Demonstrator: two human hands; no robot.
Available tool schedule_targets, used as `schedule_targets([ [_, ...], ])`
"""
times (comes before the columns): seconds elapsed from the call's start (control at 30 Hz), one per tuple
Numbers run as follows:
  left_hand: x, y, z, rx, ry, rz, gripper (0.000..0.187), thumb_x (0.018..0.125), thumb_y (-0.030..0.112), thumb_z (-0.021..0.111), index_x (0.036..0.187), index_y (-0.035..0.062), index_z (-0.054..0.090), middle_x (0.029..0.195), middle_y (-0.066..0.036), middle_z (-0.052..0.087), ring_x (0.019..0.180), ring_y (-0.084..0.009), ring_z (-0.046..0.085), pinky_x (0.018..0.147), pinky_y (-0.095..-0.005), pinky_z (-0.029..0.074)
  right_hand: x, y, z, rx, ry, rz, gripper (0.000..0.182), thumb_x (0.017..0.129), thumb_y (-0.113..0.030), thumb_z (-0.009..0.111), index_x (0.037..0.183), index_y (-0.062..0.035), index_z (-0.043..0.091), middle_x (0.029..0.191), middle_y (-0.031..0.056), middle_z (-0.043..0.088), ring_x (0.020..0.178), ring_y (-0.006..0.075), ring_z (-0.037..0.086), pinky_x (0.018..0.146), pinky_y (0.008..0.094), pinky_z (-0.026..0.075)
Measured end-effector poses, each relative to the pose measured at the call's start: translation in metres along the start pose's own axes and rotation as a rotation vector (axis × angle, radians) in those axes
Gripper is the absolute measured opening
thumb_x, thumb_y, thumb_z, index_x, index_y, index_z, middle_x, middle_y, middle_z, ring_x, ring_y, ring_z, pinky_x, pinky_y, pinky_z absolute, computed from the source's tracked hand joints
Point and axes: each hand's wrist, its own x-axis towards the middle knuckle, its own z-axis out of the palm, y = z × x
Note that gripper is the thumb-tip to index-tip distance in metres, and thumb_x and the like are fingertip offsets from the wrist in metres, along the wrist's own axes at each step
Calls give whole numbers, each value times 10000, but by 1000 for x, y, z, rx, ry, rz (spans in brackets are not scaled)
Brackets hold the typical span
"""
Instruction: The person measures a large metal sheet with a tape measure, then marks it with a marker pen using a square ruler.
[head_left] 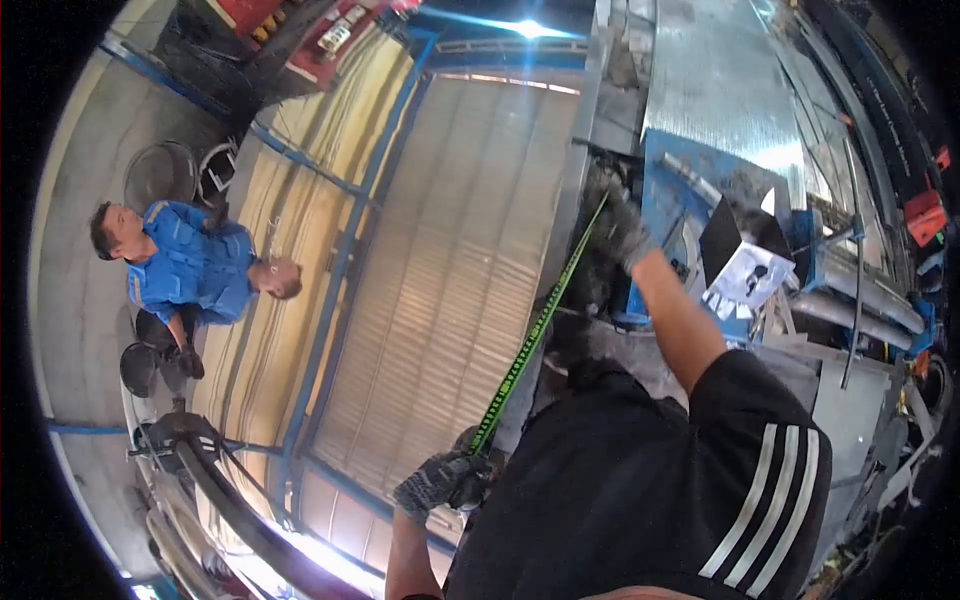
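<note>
A bright green tape measure (530,350) is drawn out in a straight slant between my two gloved hands. At the lower end, my left hand (445,484) in a patterned grey glove is closed round it; whether the case sits in this hand is hidden. My right hand (620,232), in a grey glove, is stretched forward at the far end of the tape, beside the blue worktop (652,165). Its fingers close on the tape there, though dark clutter behind blurs the fingertips. The blade passes along the edge of a large ribbed panel (450,270).
Right of my right hand stand a black and silver box (745,258), metal pipes (860,312) and a shiny metal sheet (725,85). A blue frame (345,240) borders the panel. At left are people in blue workwear (195,255) and a dark curved tube (240,515).
</note>
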Motion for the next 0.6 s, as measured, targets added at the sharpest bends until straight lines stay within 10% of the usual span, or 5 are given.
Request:
schedule_targets([
  [0.03, -19, 27, 1, -158, 51, 113, 318, 1046, 273, 590, 1163, 17, 738, 861, -53, 731, 703, -106, 656, 644, -269, 544, 29, -27, -22, -99, 128, -174, 383, 915, -514, 763, 1045, -157, 719, 908, 31, 657, 864, 201, 622, 777, 393, 553],
  [0.2, -71, -67, 9, -130, 32, 164, 334, 1039, 267, 610, 1186, -15, 713, 903, -77, 750, 732, -168, 695, 656, -295, 572, 45, -155, 88, -45, 230, -323, 436, 856, -553, 803, 1018, -161, 700, 803, -30, 636, 651, 137, 586, 663, 310, 555],
  [0.27, -92, -69, 24, -1010, 26, -271, 364, 1033, 267, 628, 1228, -35, 687, 972, -91, 762, 784, -188, 711, 663, -303, 582, 83, -194, 105, 31, 121, -368, 341, 920, -472, 766, 1090, -186, 692, 910, -15, 715, 633, 113, 564, 573, 279, 512],
  [0.53, -118, -35, 77, -384, 274, -620, 344, 1037, 268, 627, 1239, -3, 692, 952, -60, 739, 779, -166, 686, 686, -308, 564, 100, -258, 352, -464, -258, -739, 312, 1017, -337, 609, 1224, -124, 703, 1120, 54, 755, 996, 142, 673, 731, 300, 526],
  [0.6, -114, -33, 76, -433, 309, -519, 365, 1034, 277, 630, 1260, -6, 682, 1005, -67, 736, 830, -165, 683, 729, -312, 562, 30, -212, 421, -822, -64, -722, 255, 996, -328, 640, 1163, -158, 730, 1086, 30, 755, 920, 151, 671, 659, 309, 514],
])
